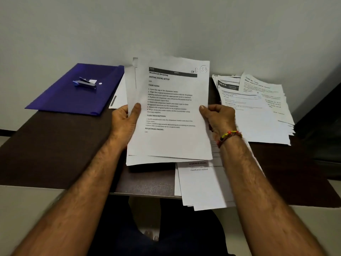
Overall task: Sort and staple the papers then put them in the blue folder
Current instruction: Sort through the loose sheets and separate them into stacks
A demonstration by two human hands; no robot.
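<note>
Both hands are clamped on the same sheaf of papers: left hand with thumb over the front left edge, right hand with fingers curled at the right edge. Sheaf's held above the tabletop, long axis pointing away, heading at the far end. Blue folder lies far left with a stapler on it.
</note>
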